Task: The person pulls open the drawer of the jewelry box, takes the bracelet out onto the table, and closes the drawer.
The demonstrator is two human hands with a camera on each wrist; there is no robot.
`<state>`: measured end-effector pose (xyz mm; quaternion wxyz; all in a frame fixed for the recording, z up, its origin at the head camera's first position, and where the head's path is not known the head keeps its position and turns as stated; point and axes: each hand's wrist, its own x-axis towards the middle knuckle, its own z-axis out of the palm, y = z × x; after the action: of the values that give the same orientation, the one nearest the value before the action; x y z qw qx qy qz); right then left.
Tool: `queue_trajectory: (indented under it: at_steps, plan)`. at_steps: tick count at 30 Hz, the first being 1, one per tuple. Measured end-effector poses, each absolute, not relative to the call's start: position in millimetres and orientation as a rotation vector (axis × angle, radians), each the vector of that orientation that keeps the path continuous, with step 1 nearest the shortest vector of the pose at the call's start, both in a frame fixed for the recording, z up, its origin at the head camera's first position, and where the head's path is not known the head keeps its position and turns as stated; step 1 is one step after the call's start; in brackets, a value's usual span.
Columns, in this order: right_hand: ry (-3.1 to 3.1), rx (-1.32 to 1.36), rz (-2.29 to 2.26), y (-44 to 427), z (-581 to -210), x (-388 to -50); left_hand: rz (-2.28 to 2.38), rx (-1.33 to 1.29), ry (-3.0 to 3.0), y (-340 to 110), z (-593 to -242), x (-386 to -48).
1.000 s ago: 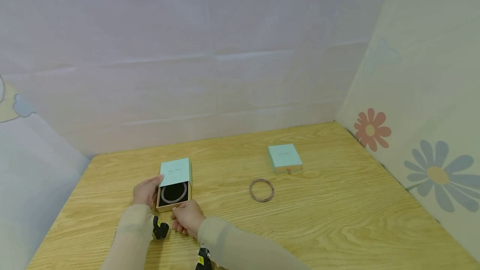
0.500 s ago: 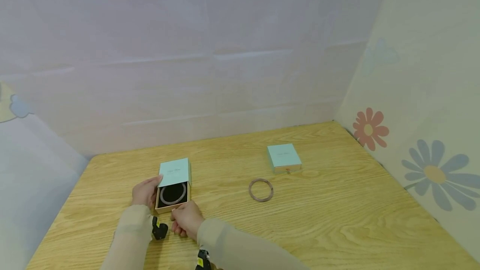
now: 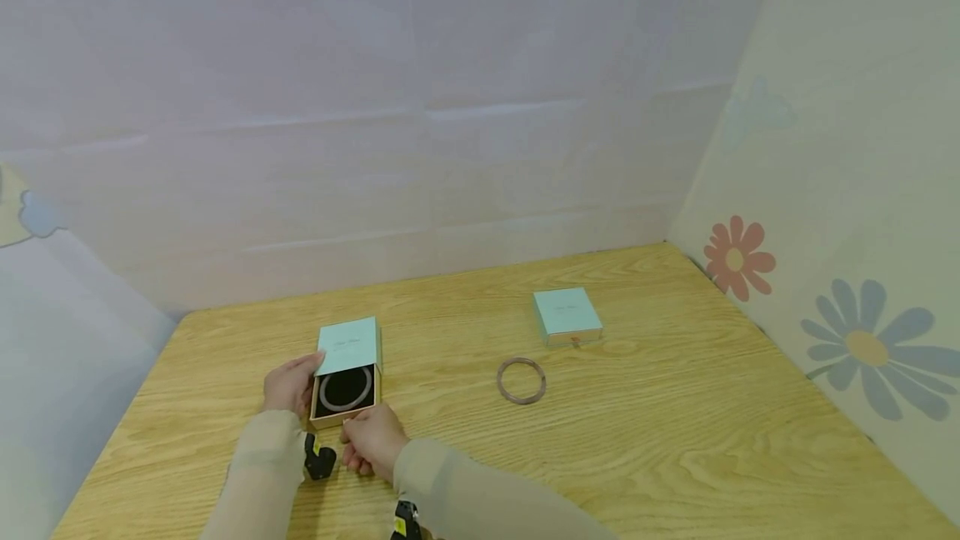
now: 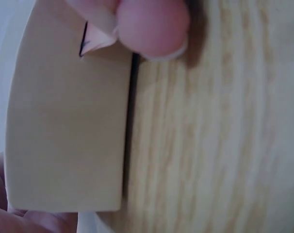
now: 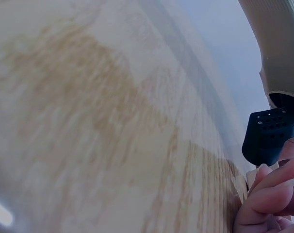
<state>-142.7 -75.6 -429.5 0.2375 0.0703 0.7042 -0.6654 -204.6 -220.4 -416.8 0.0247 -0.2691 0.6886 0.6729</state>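
A pale mint sliding gift box [image 3: 350, 343] at the left of the table has its drawer [image 3: 330, 421] pulled partway out. Inside, a greyish-pink bangle [image 3: 346, 408] lies on black padding. My left hand [image 3: 287, 386] holds the box along its left side, thumb near the sleeve's front edge. At the drawer's front, my right hand [image 3: 375, 440] pinches a pink ribbon pull tab [image 4: 96, 40], which comes out of a slit in the left wrist view. The right wrist view shows curled fingers [image 5: 266, 206], with the box mostly hidden.
A second bangle [image 3: 500, 386] lies flat on the wooden table [image 3: 675, 423], right of the hands. Behind it sits another mint box [image 3: 567, 311], closed, with a small tab at its front. Fabric walls [image 3: 450, 173] bound the table's back and sides.
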Motion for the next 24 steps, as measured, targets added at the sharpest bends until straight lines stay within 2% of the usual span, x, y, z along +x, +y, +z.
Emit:
queue_trajectory:
  at_steps: [24]
  plan:
    - [1.907, 0.197, -1.811, -75.0, -431.8, -140.9, 2.093, -0.880, 2.173, -216.9, -415.8, -203.5]
